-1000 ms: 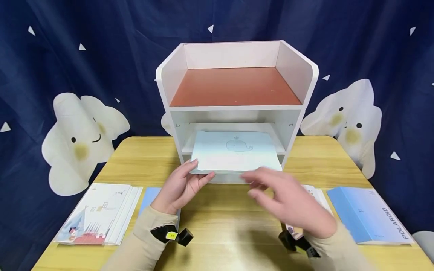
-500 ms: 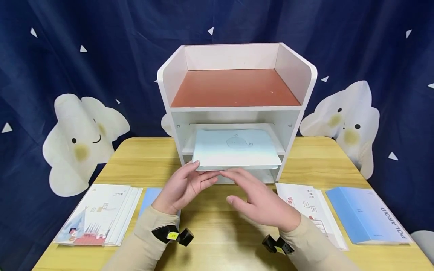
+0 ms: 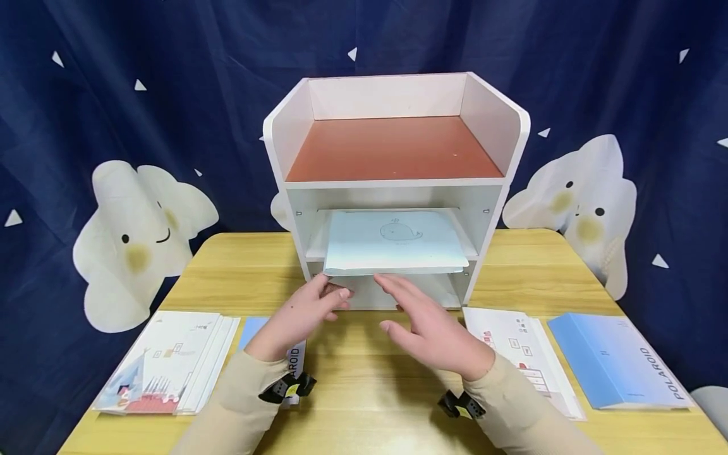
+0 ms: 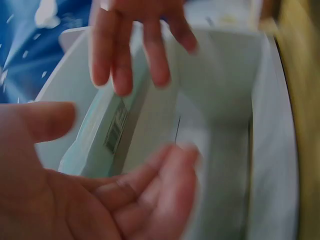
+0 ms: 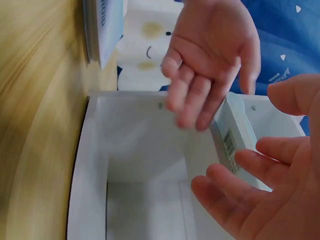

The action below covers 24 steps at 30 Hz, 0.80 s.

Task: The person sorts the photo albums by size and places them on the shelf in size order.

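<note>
A pale blue book [image 3: 398, 243] with a whale drawing on its cover lies flat on the middle shelf of a small white shelf unit [image 3: 395, 183]. Its front edge juts out over the lower compartment, and a barcode shows on its underside in both wrist views. My left hand [image 3: 301, 319] is at the book's left front corner, thumb apart and fingers loosely bent, gripping nothing. Fingers extended, my right hand [image 3: 435, 332] has its fingertips just below the middle of the front edge. Whether either hand touches the book cannot be told.
Picture books [image 3: 156, 360] lie at the table's left, with a blue book [image 3: 254, 328] partly under my left arm. Another stack of white booklets [image 3: 526, 354] and a thick blue book [image 3: 620, 360] lie at the right. A dark blue curtain [image 3: 227, 57] hangs behind.
The book has slid further back onto the shelf. My right hand has come in from the right toward the front edge's middle. My left hand has turned from palm-up, its fingers drawing back.
</note>
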Motion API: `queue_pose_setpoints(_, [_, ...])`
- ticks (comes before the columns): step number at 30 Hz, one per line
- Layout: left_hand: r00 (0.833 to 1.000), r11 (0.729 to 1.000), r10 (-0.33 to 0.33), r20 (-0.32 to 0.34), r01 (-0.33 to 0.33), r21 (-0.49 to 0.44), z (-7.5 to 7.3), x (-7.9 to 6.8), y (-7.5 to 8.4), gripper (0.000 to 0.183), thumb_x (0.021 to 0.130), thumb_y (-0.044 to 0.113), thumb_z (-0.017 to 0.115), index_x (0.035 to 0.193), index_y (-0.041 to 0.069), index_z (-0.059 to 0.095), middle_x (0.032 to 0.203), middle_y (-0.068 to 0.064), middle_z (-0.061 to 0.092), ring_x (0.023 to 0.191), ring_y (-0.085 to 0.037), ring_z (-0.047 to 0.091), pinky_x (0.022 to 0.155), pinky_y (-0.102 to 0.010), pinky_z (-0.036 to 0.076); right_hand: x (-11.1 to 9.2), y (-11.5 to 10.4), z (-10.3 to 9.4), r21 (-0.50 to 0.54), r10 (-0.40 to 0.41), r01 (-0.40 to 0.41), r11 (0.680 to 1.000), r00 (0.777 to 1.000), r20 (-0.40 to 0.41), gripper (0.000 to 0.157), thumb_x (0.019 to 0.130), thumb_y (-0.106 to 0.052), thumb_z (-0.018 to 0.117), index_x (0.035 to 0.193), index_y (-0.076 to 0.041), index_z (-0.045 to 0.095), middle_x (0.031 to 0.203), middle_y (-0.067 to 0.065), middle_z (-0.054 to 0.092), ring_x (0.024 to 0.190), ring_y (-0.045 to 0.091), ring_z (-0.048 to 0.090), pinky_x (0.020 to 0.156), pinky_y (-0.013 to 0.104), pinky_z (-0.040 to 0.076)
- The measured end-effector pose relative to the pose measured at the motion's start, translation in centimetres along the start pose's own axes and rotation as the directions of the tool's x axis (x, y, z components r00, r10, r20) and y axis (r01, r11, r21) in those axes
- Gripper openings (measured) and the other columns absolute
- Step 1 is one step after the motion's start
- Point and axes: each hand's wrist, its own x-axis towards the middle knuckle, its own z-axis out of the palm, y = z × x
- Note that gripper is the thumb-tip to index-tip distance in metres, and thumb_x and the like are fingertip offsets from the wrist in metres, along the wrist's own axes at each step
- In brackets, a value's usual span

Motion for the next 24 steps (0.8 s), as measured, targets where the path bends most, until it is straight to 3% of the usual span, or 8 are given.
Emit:
queue_pose_setpoints(1, [0.998,0.984,0.016,-0.059,-0.005,0.177,0.0,-0.2,0.2,0.037,0.104,0.036,0.055,0.129,0.009,0.058,0.123,-0.01,0.067,0.107,-0.025,0.066,0.089,-0.046,0.054,0.0,0.0,-0.2,-0.037,-0.007,0.007,0.999,1.0,-0.005,0.066,0.101,-0.031,0.062,0.159,-0.018,0.034,0.159,0.001,0.038,0.136,0.02,0.046,0.108,0.044,0.043])
queue_pose_setpoints(3, [0.977,0.887,0.104,-0.184,-0.008,0.462,0.0,-0.7,0.6,0.038,0.101,0.038,0.059,0.126,0.009,0.063,0.118,-0.005,0.069,0.104,-0.025,0.066,0.083,-0.048,0.055,-0.2,0.1,-1.0,-0.128,-0.037,0.032,0.991,0.999,-0.035,0.059,0.101,-0.033,0.06,0.155,-0.017,0.043,0.154,0.002,0.046,0.135,0.021,0.048,0.109,0.046,0.042])
queue_pose_setpoints(6, [0.892,0.71,0.336,-0.303,-0.028,0.704,-0.1,-1.5,1.4,0.042,0.096,0.035,0.066,0.127,0.007,0.065,0.117,-0.006,0.067,0.106,-0.029,0.064,0.075,-0.05,0.055,-0.6,0.3,-2.9,-0.273,-0.105,0.071,0.959,0.988,-0.115,0.047,0.1,-0.029,0.062,0.144,-0.014,0.057,0.14,0.003,0.059,0.128,0.023,0.054,0.106,0.047,0.045])
queue_pose_setpoints(9, [0.796,0.593,0.545,-0.263,-0.145,0.792,0.1,-2.1,2.2,0.047,0.09,0.027,0.072,0.13,0.003,0.063,0.124,-0.014,0.063,0.114,-0.034,0.059,0.083,-0.053,0.055,-1.2,0.3,-4.7,-0.361,-0.148,0.08,0.929,0.975,-0.166,0.042,0.097,-0.023,0.064,0.136,-0.01,0.063,0.131,0.005,0.063,0.123,0.026,0.056,0.103,0.047,0.046])
queue_pose_setpoints(11, [0.77,0.513,0.616,-0.166,-0.233,0.826,0.5,-2.5,2.6,0.051,0.089,0.026,0.073,0.132,0.0,0.062,0.134,-0.018,0.058,0.123,-0.038,0.054,0.096,-0.053,0.05,-1.6,0.1,-5.7,-0.404,-0.136,0.064,0.913,0.979,-0.152,0.043,0.096,-0.024,0.065,0.136,-0.007,0.063,0.132,0.006,0.063,0.124,0.028,0.054,0.104,0.047,0.045])
queue_pose_setpoints(16, [0.825,0.391,0.564,0.034,-0.303,0.869,1.8,-3.0,3.0,0.058,0.095,0.036,0.067,0.14,0.0,0.057,0.151,-0.02,0.046,0.142,-0.038,0.037,0.115,-0.053,0.033,-2.4,-0.3,-6.6,-0.484,-0.047,0.029,0.874,0.999,-0.026,0.053,0.097,-0.034,0.066,0.14,-0.005,0.06,0.144,0.012,0.056,0.135,0.036,0.047,0.11,0.051,0.039])
queue_pose_setpoints(20, [0.867,0.369,0.497,0.049,-0.262,0.892,2.2,-2.9,2.7,0.063,0.095,0.039,0.067,0.145,0.002,0.053,0.158,-0.016,0.038,0.149,-0.035,0.026,0.117,-0.054,0.028,-2.5,-0.3,-6.5,-0.507,0.013,0.007,0.862,0.999,0.036,0.056,0.097,-0.04,0.066,0.142,-0.006,0.058,0.152,0.013,0.047,0.143,0.036,0.038,0.112,0.053,0.037])
queue_pose_setpoints(24, [0.876,0.367,0.48,0.055,-0.257,0.894,2.3,-2.6,2.2,0.065,0.095,0.04,0.068,0.146,0.003,0.052,0.161,-0.016,0.032,0.151,-0.035,0.02,0.117,-0.056,0.027,-2.5,0.0,-6.2,-0.503,0.041,-0.008,0.864,0.998,0.054,0.055,0.097,-0.039,0.067,0.14,-0.005,0.06,0.157,0.013,0.041,0.147,0.035,0.031,0.112,0.054,0.037])
